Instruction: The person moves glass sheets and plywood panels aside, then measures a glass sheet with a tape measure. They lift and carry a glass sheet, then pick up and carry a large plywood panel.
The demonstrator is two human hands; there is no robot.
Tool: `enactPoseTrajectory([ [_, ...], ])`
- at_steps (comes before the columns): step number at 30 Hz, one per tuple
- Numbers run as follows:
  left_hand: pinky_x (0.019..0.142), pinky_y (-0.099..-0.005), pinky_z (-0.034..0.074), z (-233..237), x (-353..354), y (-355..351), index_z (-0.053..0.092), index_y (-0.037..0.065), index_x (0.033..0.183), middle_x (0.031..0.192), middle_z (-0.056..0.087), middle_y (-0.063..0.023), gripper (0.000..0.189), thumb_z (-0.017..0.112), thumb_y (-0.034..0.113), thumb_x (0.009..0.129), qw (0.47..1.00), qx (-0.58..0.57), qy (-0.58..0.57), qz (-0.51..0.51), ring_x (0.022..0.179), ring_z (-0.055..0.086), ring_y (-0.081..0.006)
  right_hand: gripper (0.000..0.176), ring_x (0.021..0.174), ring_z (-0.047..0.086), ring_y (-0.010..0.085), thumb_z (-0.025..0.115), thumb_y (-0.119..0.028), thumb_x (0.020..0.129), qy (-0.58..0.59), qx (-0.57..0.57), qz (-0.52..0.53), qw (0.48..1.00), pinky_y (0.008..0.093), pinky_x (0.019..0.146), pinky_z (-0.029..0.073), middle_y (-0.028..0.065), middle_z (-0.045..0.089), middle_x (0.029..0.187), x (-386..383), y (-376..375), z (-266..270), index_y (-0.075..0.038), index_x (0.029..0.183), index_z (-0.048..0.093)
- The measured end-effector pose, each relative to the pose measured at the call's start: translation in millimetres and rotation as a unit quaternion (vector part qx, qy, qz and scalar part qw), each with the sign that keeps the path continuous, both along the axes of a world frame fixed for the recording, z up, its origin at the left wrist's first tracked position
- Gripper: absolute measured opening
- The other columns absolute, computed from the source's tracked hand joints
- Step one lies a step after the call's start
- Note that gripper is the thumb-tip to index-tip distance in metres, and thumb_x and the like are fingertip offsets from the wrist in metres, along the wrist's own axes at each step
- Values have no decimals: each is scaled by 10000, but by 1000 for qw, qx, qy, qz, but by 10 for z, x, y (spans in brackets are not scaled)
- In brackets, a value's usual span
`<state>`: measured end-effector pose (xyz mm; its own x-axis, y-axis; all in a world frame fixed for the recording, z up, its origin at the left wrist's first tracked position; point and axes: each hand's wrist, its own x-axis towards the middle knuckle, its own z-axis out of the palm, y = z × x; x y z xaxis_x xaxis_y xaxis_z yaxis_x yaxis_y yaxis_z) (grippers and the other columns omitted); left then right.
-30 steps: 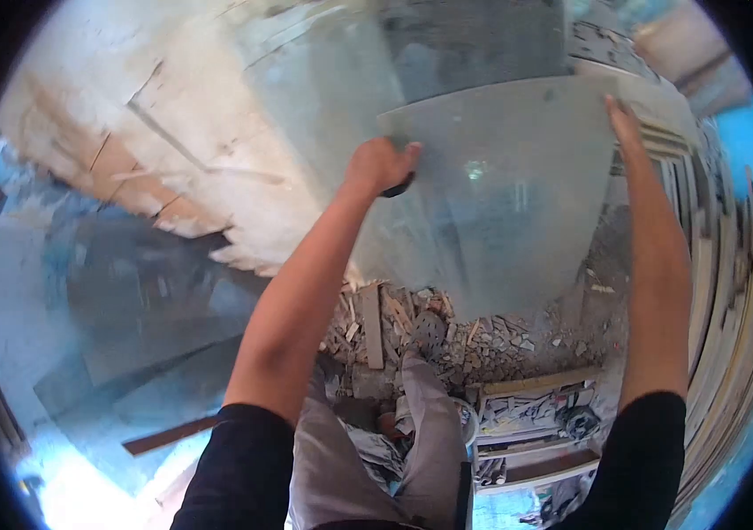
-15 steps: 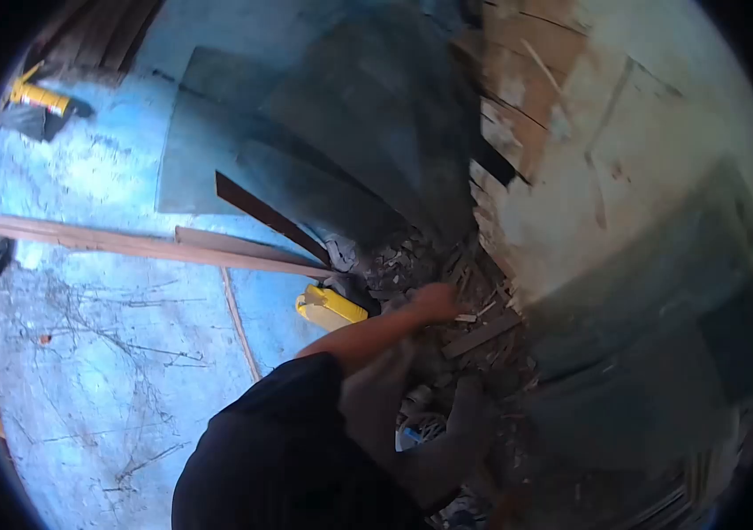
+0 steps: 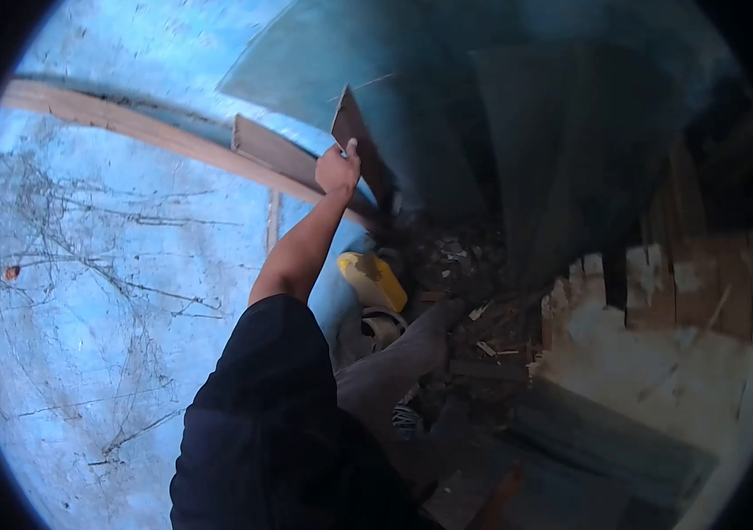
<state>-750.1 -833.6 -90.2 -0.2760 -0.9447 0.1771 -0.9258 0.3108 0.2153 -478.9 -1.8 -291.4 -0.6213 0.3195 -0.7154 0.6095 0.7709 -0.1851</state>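
Note:
My left hand (image 3: 338, 170) is closed round the edge of a thin brown board (image 3: 363, 146), thumb up. The board stands tilted, its lower end near the debris on the floor. Beside it a shorter brown piece (image 3: 277, 155) and a long wooden strip (image 3: 129, 120) lie against the blue wall. Low in the view, my right hand (image 3: 509, 486) is dim and blurred near dark glass-like sheets; its fingers cannot be made out.
A yellow container (image 3: 373, 281) stands below my left forearm. Large dark translucent sheets (image 3: 562, 150) lean beyond the board. Wood scraps (image 3: 496, 349) and rubble cover the floor, with a pale, broken-edged panel (image 3: 642, 371) at the right.
My left hand has moved from the floor debris up to the brown board and taken hold of it. The view has turned, and the board leans further from the strip.

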Motion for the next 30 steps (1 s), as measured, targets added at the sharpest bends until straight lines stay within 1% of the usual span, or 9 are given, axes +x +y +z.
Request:
enactPoseTrajectory([
  [1, 858, -535, 538, -50, 100, -189, 745, -2, 884, 905, 724, -257, 649, 561, 617, 945, 997, -74, 8, -3, 918, 701, -451, 506, 1251, 593, 371, 589, -365, 1034, 59, -39, -24, 997, 462, 1092, 440, 249, 626, 1345, -256, -167, -10, 32, 1347, 614],
  [4, 828, -538, 531, 167, 585, -686, 740, -2, 882, 910, 720, -264, 632, 583, 607, 940, 986, -111, 113, 51, 896, 696, -451, 485, 1256, 589, 378, 621, -336, 1024, 93, -109, -40, 989, 460, 1096, 430, 246, 620, 1361, -920, -565, 87, 33, 1340, 618],
  [7, 815, -530, 530, 430, 1059, -1155, 739, -3, 851, 905, 721, -265, 621, 599, 596, 935, 986, -71, 74, 128, 873, 694, -453, 499, 1327, 542, 349, 627, -327, 1026, 66, -129, -30, 989, 438, 1131, 391, 224, 574, 1440, -1402, -1069, 253, 25, 1379, 592],
  [10, 828, -533, 525, 672, 1248, -1400, 727, -8, 916, 922, 725, -269, 553, 643, 538, 926, 991, 0, 59, 124, 885, 694, -455, 503, 1362, 514, 327, 637, -320, 1021, 48, -142, -10, 989, 425, 1148, 371, 205, 551, 1473, -1601, -1538, 399, 18, 1390, 585],
  [13, 907, -549, 498, 868, 1052, -1495, 531, 36, 1317, 1045, 718, -280, 548, 685, 357, 901, 982, -153, 106, 43, 995, 673, -485, 481, 1308, 546, 314, 641, -298, 1017, 47, -158, 9, 986, 413, 1121, 395, 200, 584, 1425, -1603, -1848, 494, 27, 1370, 597],
  [18, 935, -549, 490, 1149, 1020, -1700, 493, 76, 1357, 1064, 716, -279, 532, 660, 276, 893, 977, -161, 101, 95, 1024, 665, -496, 504, 1375, 504, 316, 674, -298, 995, 15, -203, 3, 979, 417, 1160, 358, 198, 564, 1458, -1551, -2242, 520, 5, 1389, 589],
  [21, 915, -536, 502, 1217, 1033, -1461, 388, 103, 1512, 1120, 711, -283, 710, 677, 219, 874, 980, -146, 71, 116, 1017, 676, -481, 505, 1390, 489, 315, 683, -305, 988, 13, -264, 106, 959, 424, 1158, 366, 191, 554, 1466, -1954, -3147, 1227, 28, 1359, 597],
  [28, 837, -493, 526, 1079, 1020, -1286, 282, 141, 1604, 1321, 696, -18, 804, 629, 137, 878, 952, -208, 214, 70, 893, 707, -411, 499, 1399, 489, 315, 638, -257, 997, 79, -605, 259, 749, 430, 1116, 422, 182, 503, 1514, -2729, -5772, 2088, -8, 1421, 550],
  [30, 804, -423, 550, 1084, 993, -1308, 320, 144, 1592, 1301, 704, -96, 786, 633, 118, 872, 946, -214, 228, 81, 836, 725, -345, 506, 1414, 470, 325, 604, -255, 1013, 81, -660, 334, 669, 425, 1134, 404, 198, 473, 1535, -2886, -6794, 2214, 3, 1441, 523],
])
